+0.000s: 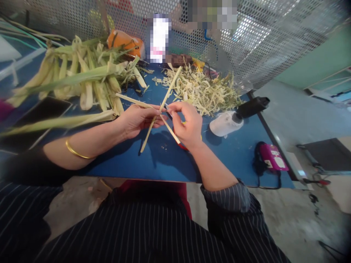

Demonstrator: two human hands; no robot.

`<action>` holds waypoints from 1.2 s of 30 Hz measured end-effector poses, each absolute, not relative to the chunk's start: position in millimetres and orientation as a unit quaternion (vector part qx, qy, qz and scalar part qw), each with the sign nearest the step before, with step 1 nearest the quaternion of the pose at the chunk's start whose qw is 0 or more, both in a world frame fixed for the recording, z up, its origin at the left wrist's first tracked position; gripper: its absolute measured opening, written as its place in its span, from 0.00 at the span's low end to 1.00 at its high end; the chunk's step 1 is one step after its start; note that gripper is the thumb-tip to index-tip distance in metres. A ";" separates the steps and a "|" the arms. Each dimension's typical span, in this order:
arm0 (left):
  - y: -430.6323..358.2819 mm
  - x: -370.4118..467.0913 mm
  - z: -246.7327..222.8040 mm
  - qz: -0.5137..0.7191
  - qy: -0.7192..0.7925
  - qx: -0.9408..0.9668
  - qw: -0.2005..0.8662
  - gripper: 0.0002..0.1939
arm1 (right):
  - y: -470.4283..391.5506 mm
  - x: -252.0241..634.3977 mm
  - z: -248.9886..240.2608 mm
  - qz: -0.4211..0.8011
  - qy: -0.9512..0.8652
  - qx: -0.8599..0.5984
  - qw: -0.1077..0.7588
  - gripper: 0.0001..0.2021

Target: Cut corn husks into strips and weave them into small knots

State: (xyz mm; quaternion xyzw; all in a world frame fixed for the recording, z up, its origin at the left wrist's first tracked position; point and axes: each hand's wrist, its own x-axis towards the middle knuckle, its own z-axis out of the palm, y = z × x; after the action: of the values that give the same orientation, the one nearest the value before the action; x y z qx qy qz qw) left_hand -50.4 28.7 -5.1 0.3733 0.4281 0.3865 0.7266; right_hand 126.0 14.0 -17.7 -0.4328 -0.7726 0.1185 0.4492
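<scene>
No legible text, numbers or brands; pale labels (279, 162) on magenta box (268, 150), right on worktop (123, 160), unreadable.

a slim, pale yellow strip (170, 89) crosses a second pale strip (171, 130) in a slanted x above the blue tabletop (123, 160).

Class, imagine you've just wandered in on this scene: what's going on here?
A person is at a blue table. The left hand holds thin pale strips that cross each other. The right hand is close beside the crossing, but what its fingertips grip is too hidden to name. Leafy stalks are heaped to the left, and a pile of pale shreds lies beyond the right hand.
</scene>
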 end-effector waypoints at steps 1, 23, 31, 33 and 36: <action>27.6 -50.0 -4.4 0.378 0.433 0.386 0.722 0.08 | 16.3 125.5 -19.4 0.166 -0.729 -0.459 0.480 0.07; 25.7 -48.0 -11.8 0.316 0.440 0.404 0.737 0.09 | 26.4 126.7 -29.0 0.371 -0.585 -0.510 0.510 0.13; 30.6 -48.7 -14.8 0.382 0.462 0.378 0.705 0.10 | 7.9 124.8 -12.5 0.306 -0.711 -0.573 0.271 0.21; 31.2 -48.4 -18.1 0.395 0.466 0.375 0.697 0.10 | 3.5 121.5 -13.3 0.320 -0.725 -0.552 0.259 0.16; 31.6 -47.4 -21.6 0.412 0.466 0.367 0.692 0.09 | 2.8 120.2 -13.2 0.316 -0.746 -0.523 0.266 0.13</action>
State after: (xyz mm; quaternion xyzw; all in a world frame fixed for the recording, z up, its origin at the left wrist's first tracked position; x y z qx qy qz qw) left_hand -47.4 31.6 -21.6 0.3673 0.4656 0.4121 0.6917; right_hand 120.2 2.8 -13.2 -0.5225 -0.7458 0.3159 0.2662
